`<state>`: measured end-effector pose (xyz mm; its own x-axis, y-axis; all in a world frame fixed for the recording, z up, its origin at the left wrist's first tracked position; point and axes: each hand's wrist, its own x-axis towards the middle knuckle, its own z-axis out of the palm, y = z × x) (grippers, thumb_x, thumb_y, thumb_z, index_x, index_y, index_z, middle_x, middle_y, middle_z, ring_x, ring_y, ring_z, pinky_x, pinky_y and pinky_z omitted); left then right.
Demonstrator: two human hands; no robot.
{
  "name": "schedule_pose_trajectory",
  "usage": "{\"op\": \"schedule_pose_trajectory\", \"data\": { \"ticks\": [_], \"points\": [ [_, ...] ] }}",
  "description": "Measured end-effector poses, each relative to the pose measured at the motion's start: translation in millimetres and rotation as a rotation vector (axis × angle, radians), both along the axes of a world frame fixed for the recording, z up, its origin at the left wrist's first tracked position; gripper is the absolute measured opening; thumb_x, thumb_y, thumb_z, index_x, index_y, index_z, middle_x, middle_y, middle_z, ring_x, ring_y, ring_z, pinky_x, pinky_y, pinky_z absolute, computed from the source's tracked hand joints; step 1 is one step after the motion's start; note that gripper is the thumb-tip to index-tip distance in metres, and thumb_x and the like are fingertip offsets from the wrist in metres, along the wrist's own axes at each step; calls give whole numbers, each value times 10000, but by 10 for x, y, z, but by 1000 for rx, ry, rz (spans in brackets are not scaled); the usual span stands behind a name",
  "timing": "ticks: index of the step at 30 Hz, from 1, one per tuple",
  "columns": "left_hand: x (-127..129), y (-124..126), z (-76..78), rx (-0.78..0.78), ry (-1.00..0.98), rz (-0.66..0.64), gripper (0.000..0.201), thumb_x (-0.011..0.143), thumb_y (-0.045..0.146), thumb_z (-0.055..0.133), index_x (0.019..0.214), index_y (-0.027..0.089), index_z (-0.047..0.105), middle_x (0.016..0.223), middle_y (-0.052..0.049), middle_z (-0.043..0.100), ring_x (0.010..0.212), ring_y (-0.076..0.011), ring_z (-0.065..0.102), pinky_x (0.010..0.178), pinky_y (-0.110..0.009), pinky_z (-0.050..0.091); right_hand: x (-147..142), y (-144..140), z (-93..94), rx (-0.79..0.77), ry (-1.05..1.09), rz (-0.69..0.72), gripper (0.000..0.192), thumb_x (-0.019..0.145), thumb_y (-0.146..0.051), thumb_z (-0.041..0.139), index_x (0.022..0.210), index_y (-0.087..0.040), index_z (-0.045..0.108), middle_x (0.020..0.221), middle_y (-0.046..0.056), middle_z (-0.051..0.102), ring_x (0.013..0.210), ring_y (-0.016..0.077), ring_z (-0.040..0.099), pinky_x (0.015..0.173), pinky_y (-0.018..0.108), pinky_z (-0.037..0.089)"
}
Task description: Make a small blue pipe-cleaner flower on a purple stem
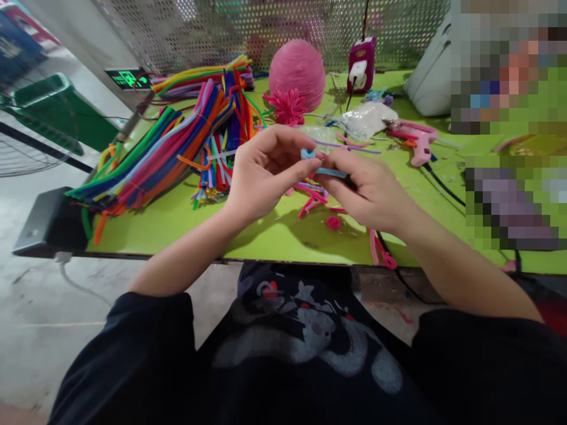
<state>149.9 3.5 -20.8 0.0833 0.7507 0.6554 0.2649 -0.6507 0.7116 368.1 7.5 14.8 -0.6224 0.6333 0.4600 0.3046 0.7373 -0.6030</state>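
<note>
Above the green table, my left hand [266, 168] pinches the coiled end of a light blue pipe cleaner [308, 154] between thumb and fingers. My right hand [367, 186] meets it from the right, its fingers closed on the straight tail of the same pipe cleaner. The fingertips of both hands nearly touch, and part of the blue piece is hidden between them. Below the hands lie short pink pipe cleaner pieces [312, 203] and a small pink curl [333, 222]. Behind them stand a pink ball [297, 74] and a pink looped flower [290, 106].
Bundles of coloured pipe cleaners [163, 156] cover the left of the green table [266, 245]. A pink glue gun [419, 139] with a black cable lies at the right. Behind are a clear plastic bag [370, 118] and a purple power socket [362, 62]. A green bin [48, 109] stands left.
</note>
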Motion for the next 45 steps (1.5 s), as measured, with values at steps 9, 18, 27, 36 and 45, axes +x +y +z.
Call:
{"op": "schedule_pose_trajectory", "data": {
  "ticks": [9,18,27,36,45],
  "points": [
    [-4,-79,71,-34,-5,-26,545,895,775,773,1053,254,736,916,-29,768,920,-204,837,747,-363,739,45,-97,77,110,0,-30,174,931,-135,565,823,-239,476,655,-45,476,565,115,371,619,324,365],
    [1,-144,132,-49,18,-57,470,941,723,758,1088,278,719,961,-14,808,894,-179,843,712,-317,726,57,-126,96,122,54,-8,203,904,-129,572,788,-244,452,590,-73,377,510,104,308,581,333,333],
    [-63,26,145,-297,-158,-133,371,826,511,965,1015,245,788,886,1,823,815,-160,813,721,-285,708,88,29,-131,600,-195,-247,255,1132,-306,514,1178,-194,738,977,90,810,794,241,706,682,391,416],
    [67,-33,203,-530,-345,-123,182,880,305,920,974,201,805,889,12,812,765,-107,780,741,-252,681,64,38,-183,985,-109,-312,112,1107,-242,659,1190,-276,726,1106,47,826,957,238,745,849,420,525],
    [64,-49,174,-512,-315,-112,233,851,312,954,968,185,797,821,9,794,693,-87,741,664,-221,635,105,186,-201,976,-67,-162,88,1104,-246,676,1147,-263,750,1067,21,835,962,216,758,861,420,525]
  ]
}}
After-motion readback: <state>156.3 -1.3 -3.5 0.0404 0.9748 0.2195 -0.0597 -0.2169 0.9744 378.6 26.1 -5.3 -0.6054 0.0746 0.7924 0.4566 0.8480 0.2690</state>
